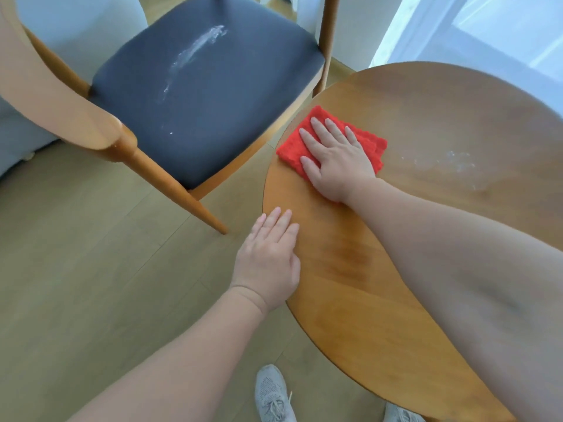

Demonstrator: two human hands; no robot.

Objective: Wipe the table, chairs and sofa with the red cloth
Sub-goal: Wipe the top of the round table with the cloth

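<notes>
From the head camera, the round wooden table fills the right half of the view. The red cloth, folded into a small pad, lies flat on the tabletop near its ten o'clock edge. The right hand presses down on it, palm flat, fingers straight and slightly spread, nothing curled round the cloth. At three o'clock from the cloth, a patch of white residue shows on the wood.

The left hand rests at the table's eight o'clock rim, fingers straight and close together, holding nothing.

At eleven o'clock in the view stands a wooden chair with a dark grey seat, which bears a long white smear. At nine o'clock, behind the chair's backrest, a pale grey upholstered shape may be the sofa; too little shows to tell. Grey shoes stand on the floor at six o'clock.
</notes>
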